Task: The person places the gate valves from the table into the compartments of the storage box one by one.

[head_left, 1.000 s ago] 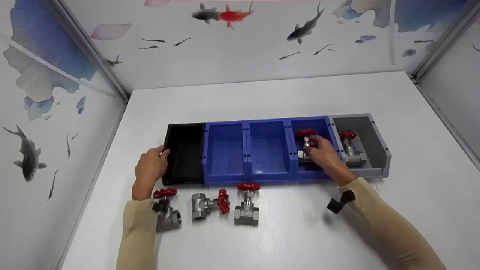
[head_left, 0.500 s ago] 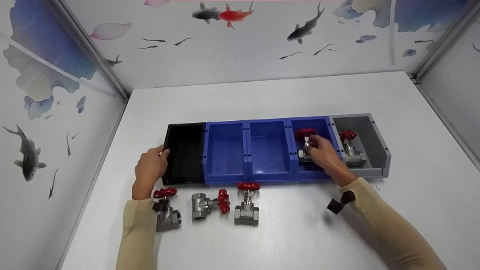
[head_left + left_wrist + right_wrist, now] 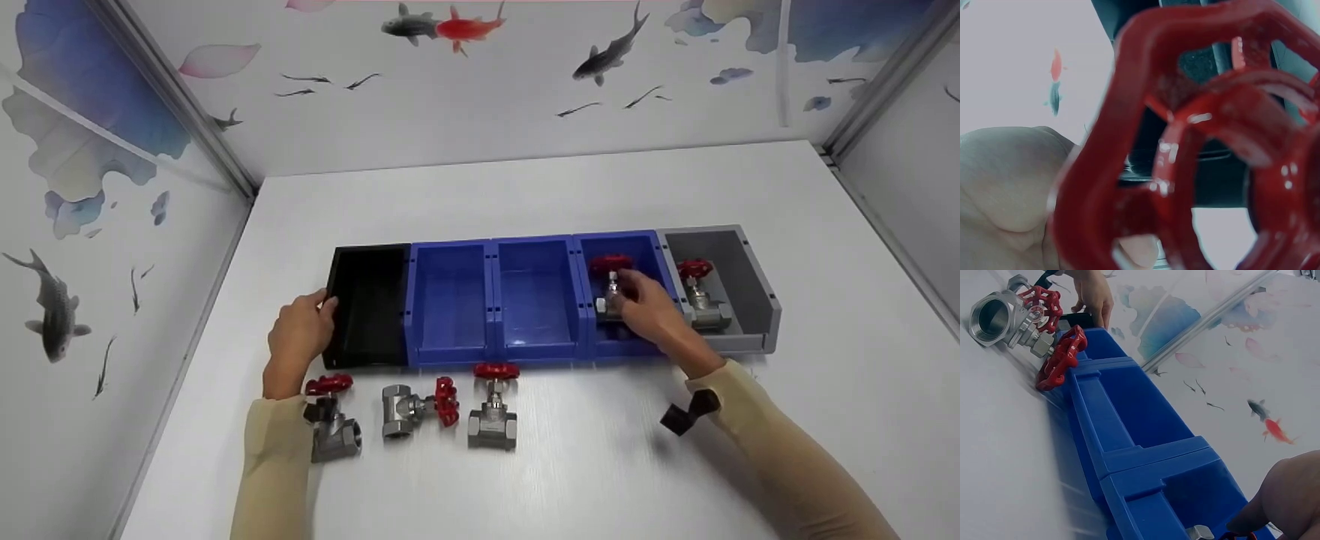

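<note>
My right hand (image 3: pixel 646 311) reaches into the rightmost blue bin (image 3: pixel 643 247) and grips the metal body of a valve (image 3: pixel 609 289) with a red handwheel, which stands upright. Only a fingertip (image 3: pixel 1289 495) and the blue bin wall (image 3: pixel 1129 416) show in the right wrist view. My left hand (image 3: pixel 302 334) holds the left wall of the black bin (image 3: pixel 367 300), thumb over the rim. In the left wrist view, a red handwheel (image 3: pixel 1185 146) fills the picture, with my palm (image 3: pixel 1005 185) beside it.
Five joined bins stand in a row: black, three blue, grey (image 3: pixel 739 259). The grey bin holds one valve (image 3: pixel 701 296). On the table in front stand three more valves (image 3: pixel 331 416), (image 3: pixel 416 409), (image 3: pixel 493 409); the middle one lies on its side. Walls close off left, back and right.
My right wrist and forearm have drawn slightly back toward the near edge while the hand stays at the valve. The left hand has not moved.
</note>
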Demonstrator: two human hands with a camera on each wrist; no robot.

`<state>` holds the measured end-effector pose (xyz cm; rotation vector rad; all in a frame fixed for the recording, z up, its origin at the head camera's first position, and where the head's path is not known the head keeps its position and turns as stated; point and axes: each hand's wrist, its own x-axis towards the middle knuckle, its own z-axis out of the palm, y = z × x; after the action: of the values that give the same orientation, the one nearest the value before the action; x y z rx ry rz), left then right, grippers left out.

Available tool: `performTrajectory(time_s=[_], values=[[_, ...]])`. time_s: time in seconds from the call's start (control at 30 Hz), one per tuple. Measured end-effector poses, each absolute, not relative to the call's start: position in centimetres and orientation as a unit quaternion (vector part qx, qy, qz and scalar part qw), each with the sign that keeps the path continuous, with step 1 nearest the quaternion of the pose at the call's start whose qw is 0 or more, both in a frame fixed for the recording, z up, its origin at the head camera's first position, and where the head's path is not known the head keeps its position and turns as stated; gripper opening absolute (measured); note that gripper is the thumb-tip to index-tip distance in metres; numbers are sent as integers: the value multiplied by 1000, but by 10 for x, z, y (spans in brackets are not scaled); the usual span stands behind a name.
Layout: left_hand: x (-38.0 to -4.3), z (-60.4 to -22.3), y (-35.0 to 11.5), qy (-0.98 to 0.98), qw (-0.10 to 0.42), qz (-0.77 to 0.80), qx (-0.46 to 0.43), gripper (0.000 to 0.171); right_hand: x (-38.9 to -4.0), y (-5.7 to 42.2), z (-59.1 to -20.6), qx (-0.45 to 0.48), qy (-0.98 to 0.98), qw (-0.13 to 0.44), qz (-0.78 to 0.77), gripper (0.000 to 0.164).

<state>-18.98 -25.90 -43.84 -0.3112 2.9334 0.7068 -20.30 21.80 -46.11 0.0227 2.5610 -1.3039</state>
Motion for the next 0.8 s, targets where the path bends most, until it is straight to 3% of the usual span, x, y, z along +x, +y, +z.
performTrajectory(time_s=[0.8], values=[[-189, -437, -259, 965, 56, 234, -105, 49, -180, 219, -447, -26, 896, 107, -429, 62]])
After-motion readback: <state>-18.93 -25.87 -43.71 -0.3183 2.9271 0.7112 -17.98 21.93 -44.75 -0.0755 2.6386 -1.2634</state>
